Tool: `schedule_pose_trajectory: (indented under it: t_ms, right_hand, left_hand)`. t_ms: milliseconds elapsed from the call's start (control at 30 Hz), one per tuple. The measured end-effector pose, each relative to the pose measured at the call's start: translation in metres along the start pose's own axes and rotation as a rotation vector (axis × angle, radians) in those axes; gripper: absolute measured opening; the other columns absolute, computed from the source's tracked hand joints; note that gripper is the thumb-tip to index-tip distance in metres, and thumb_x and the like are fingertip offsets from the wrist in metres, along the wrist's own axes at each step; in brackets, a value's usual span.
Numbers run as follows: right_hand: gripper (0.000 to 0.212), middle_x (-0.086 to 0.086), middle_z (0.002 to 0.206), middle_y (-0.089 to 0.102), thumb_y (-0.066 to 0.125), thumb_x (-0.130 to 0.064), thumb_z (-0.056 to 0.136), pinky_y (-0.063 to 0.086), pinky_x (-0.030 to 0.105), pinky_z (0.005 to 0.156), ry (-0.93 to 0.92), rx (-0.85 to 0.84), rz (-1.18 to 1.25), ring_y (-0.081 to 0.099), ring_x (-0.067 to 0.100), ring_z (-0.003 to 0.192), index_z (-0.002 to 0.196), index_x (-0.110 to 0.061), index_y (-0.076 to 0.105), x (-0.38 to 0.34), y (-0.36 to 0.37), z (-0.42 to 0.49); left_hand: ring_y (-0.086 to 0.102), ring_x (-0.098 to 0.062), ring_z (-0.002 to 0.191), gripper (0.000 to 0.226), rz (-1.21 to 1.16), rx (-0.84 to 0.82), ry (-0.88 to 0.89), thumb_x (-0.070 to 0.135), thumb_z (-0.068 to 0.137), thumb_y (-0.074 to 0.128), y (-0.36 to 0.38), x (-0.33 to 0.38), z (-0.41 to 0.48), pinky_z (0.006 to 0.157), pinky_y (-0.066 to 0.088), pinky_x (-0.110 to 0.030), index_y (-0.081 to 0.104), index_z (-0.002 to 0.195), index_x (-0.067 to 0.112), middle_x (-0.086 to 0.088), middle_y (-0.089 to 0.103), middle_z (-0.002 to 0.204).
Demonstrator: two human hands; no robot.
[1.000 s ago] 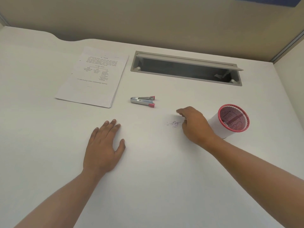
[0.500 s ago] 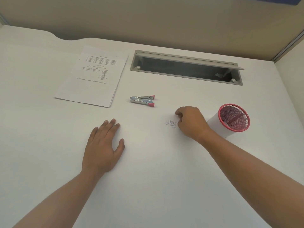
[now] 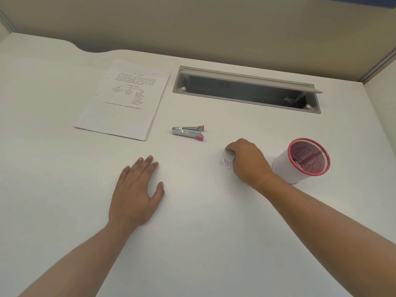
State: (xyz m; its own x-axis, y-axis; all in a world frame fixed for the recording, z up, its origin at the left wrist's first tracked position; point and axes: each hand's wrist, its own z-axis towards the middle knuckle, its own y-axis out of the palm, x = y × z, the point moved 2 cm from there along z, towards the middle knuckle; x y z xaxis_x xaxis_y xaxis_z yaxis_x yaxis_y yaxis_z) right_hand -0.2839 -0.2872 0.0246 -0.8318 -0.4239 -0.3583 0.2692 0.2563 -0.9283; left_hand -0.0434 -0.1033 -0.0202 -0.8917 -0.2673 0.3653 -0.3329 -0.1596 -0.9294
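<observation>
A small heap of tiny paper bits point(image 3: 224, 163) lies on the white desk point(image 3: 192, 243). My right hand point(image 3: 246, 161) rests right beside the heap with its fingers curled down onto the bits, gathering them; what the fingertips hold is hidden. My left hand point(image 3: 137, 189) lies flat on the desk, palm down, fingers straight, holding nothing. A silver punch tool with pink ends point(image 3: 188, 132) lies beyond the heap. A white cup with a pink mesh rim point(image 3: 300, 163) stands just right of my right hand.
A stack of printed sheets point(image 3: 126, 99) lies at the back left. A grey cable slot with its lid up point(image 3: 246, 91) is set into the desk at the back. Beige partition walls close off the back and right.
My right hand's fingers have curled in and raked the scattered bits into a tighter heap. My left hand has stayed flat in place.
</observation>
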Motion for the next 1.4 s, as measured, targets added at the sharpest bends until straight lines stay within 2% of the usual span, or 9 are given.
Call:
schedule_pose_trajectory:
  t_ms: [133, 300, 433, 533, 700, 933, 1067, 1200, 1400]
  right_hand:
    - [0.045, 0.013, 0.118, 0.057, 0.043, 0.006, 0.084, 0.044, 0.039, 0.092, 0.082, 0.051, -0.012, 0.049, 0.034, 0.11, 0.123, -0.007, 0.06, 0.008, -0.001, 0.002]
    - [0.025, 0.008, 0.108, 0.062, 0.053, -0.019, 0.092, 0.042, 0.034, 0.087, -0.218, 0.001, 0.013, 0.052, 0.029, 0.1, 0.11, -0.01, 0.066, -0.013, 0.012, -0.007]
    - [0.012, 0.007, 0.09, 0.063, 0.054, -0.015, 0.089, 0.048, 0.041, 0.073, -0.33, 0.021, -0.064, 0.054, 0.029, 0.083, 0.088, -0.011, 0.066, -0.013, 0.01, -0.012]
    - [0.014, 0.005, 0.093, 0.064, 0.053, -0.012, 0.089, 0.047, 0.038, 0.076, -0.299, -0.048, -0.087, 0.056, 0.029, 0.088, 0.09, -0.011, 0.066, -0.003, 0.0, -0.013]
    - [0.033, 0.007, 0.114, 0.063, 0.046, -0.002, 0.088, 0.047, 0.037, 0.089, -0.071, -0.036, 0.07, 0.058, 0.025, 0.103, 0.112, -0.011, 0.066, 0.011, -0.023, -0.008]
    - [0.033, 0.004, 0.115, 0.054, 0.06, -0.032, 0.089, 0.046, 0.033, 0.085, -0.079, -0.238, -0.029, 0.056, 0.025, 0.102, 0.119, -0.02, 0.059, -0.001, -0.009, -0.011]
    - [0.019, 0.008, 0.105, 0.055, 0.052, -0.016, 0.092, 0.049, 0.036, 0.074, -0.148, -0.175, -0.083, 0.058, 0.03, 0.091, 0.108, -0.015, 0.062, -0.013, -0.002, -0.016]
    - [0.022, 0.009, 0.094, 0.059, 0.046, -0.001, 0.087, 0.041, 0.032, 0.062, -0.172, -0.143, -0.176, 0.057, 0.03, 0.079, 0.096, -0.012, 0.063, -0.018, 0.002, -0.015]
    - [0.018, 0.01, 0.087, 0.068, 0.053, -0.001, 0.076, 0.054, 0.036, 0.069, -0.068, -0.181, -0.221, 0.063, 0.029, 0.08, 0.087, -0.006, 0.067, -0.026, 0.002, -0.005]
  left_hand:
    - [0.029, -0.013, 0.151, 0.06, 0.0, 0.001, 0.001, 0.05, 0.093, 0.036, 0.0, -0.001, 0.0, 0.125, 0.017, -0.04, 0.047, 0.146, 0.024, 0.009, 0.037, 0.16]
    - [0.027, -0.012, 0.151, 0.06, -0.003, -0.004, 0.001, 0.05, 0.093, 0.036, 0.001, -0.001, 0.001, 0.125, 0.017, -0.04, 0.046, 0.146, 0.024, 0.01, 0.036, 0.161]
    - [0.028, -0.012, 0.151, 0.06, -0.002, 0.003, 0.004, 0.049, 0.092, 0.037, 0.001, -0.001, 0.0, 0.125, 0.018, -0.041, 0.047, 0.146, 0.024, 0.009, 0.037, 0.16]
    - [0.029, -0.013, 0.151, 0.06, 0.002, 0.009, 0.005, 0.049, 0.093, 0.037, 0.001, -0.001, 0.0, 0.125, 0.018, -0.041, 0.047, 0.146, 0.023, 0.008, 0.038, 0.16]
    - [0.03, -0.014, 0.15, 0.06, 0.004, 0.009, 0.007, 0.049, 0.093, 0.037, 0.002, -0.001, 0.0, 0.125, 0.018, -0.04, 0.047, 0.146, 0.023, 0.008, 0.038, 0.16]
    - [0.029, -0.013, 0.151, 0.061, 0.004, 0.008, 0.006, 0.05, 0.092, 0.036, 0.002, -0.002, 0.0, 0.125, 0.016, -0.038, 0.047, 0.146, 0.023, 0.009, 0.037, 0.16]
    - [0.029, -0.014, 0.151, 0.061, 0.005, 0.005, 0.004, 0.05, 0.093, 0.037, 0.002, -0.002, 0.001, 0.125, 0.017, -0.039, 0.047, 0.146, 0.023, 0.008, 0.038, 0.16]
    - [0.028, -0.013, 0.151, 0.061, 0.004, 0.002, 0.004, 0.05, 0.093, 0.036, 0.002, -0.002, 0.0, 0.125, 0.016, -0.039, 0.047, 0.146, 0.024, 0.008, 0.038, 0.16]
    - [0.027, -0.012, 0.151, 0.061, 0.003, 0.001, -0.003, 0.051, 0.092, 0.035, 0.002, -0.001, 0.0, 0.125, 0.015, -0.038, 0.046, 0.147, 0.025, 0.009, 0.036, 0.161]
